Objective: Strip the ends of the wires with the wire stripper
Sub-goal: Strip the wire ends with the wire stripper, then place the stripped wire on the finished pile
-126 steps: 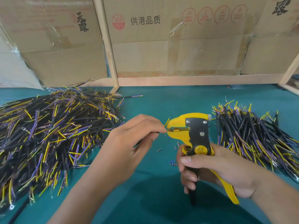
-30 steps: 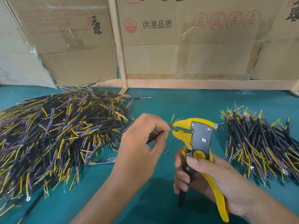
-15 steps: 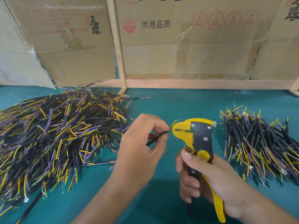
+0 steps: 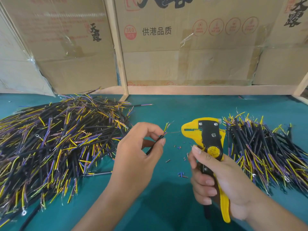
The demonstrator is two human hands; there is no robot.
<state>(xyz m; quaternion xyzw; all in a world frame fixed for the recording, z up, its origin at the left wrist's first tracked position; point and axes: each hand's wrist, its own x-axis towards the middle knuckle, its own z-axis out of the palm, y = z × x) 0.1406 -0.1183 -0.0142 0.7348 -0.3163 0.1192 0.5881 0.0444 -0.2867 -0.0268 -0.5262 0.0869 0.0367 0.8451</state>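
My left hand (image 4: pixel 135 157) pinches a black cable (image 4: pixel 158 141) between thumb and forefinger; its thin coloured cores fan out at the tip. One bare strand runs from the tip toward the jaws of the yellow and black wire stripper (image 4: pixel 205 139). My right hand (image 4: pixel 221 182) grips the stripper by its handles, jaws pointing left, a short gap from the cable's end. Most of the cable's length is hidden behind my left hand.
A big heap of black cables with yellow and purple cores (image 4: pixel 55 144) lies on the left of the green table (image 4: pixel 166 107). A smaller heap (image 4: pixel 266 150) lies on the right. Bits of cut insulation (image 4: pixel 181 174) are scattered between my hands. Cardboard boxes (image 4: pixel 183 47) and a wooden frame (image 4: pixel 116 47) stand behind.
The cable end has come out of the stripper's jaws and my left hand has drawn it back to the left, leaving a gap. The right hand keeps its grip on the stripper.
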